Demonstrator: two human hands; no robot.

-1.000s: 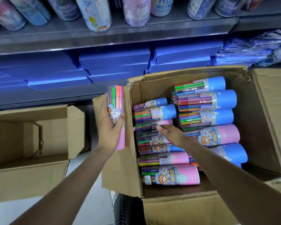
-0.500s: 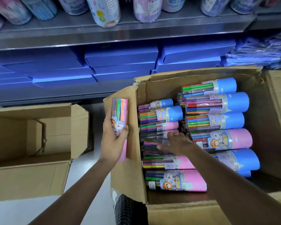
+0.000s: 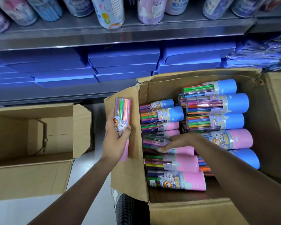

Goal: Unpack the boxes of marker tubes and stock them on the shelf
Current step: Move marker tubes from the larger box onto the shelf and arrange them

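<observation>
An open cardboard box (image 3: 128, 176) on the right holds several clear marker tubes with pink or blue caps, lying on their sides. My left hand (image 3: 116, 140) grips one pink-capped marker tube (image 3: 122, 114) upright, just outside the box's left flap. My right hand (image 3: 177, 142) reaches into the box, its fingers laid over a pink-capped tube (image 3: 154, 141) in the left column; whether they curl round it is unclear. The metal shelf (image 3: 120, 34) runs across the top.
An open cardboard box (image 3: 39, 172) with nothing visible inside sits on the floor at left. Blue flat boxes (image 3: 123, 62) fill the lower shelf level, with wrapped blue packs (image 3: 258, 54) at right. Tall tubes (image 3: 109, 12) line the upper shelf. A black ribbed object (image 3: 128, 210) is below the box.
My right hand has slid left and deeper onto the left column of tubes. My left hand keeps its tube upright beside the flap. The camera has shifted a little.
</observation>
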